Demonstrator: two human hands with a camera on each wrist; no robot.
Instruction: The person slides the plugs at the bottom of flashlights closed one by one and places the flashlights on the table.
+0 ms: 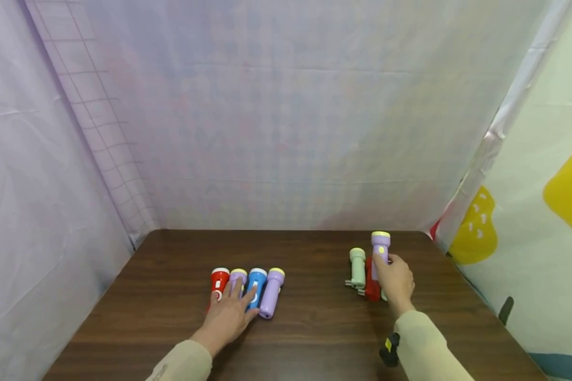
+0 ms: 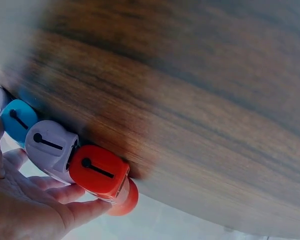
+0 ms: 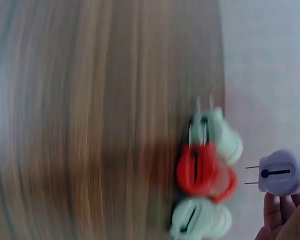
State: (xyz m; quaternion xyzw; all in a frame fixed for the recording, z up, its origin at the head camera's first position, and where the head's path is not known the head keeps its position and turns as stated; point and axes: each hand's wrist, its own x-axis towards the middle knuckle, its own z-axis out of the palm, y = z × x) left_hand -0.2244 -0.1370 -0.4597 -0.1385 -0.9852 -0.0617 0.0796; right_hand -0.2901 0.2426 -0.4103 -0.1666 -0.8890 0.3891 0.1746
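A: Dark wood grain across the table [image 1: 314, 333], and a pale, faintly checked curtain [image 1: 286, 132] rises behind it!

B: Over on the right, a side curtain [image 1: 529, 211] with bold yellow shapes [image 1: 474, 227].

A: To the hands! The left hand [image 1: 226, 317] reaches forward, palm down, fingers open and fanned over a row of 4: red flashlight [image 1: 220, 278], inner purple flashlight [image 1: 239, 274], blue flashlight [image 1: 256, 277], outer purple flashlight [image 1: 273, 293].

B: Gripping any?

A: No, just spread across them; the outer purple flashlight lies beyond the thumb.

B: And the right hand [image 1: 396, 280]?

A: Curled firmly round a raised purple flashlight [image 1: 380, 241], head up, 2 prongs [image 3: 252, 167] sticking out!

B: Where exactly?

A: Above the table, near a cluster of 3: green flashlight [image 1: 357, 269], second red flashlight [image 1: 373, 290] in the middle, second green flashlight [image 3: 196, 217].
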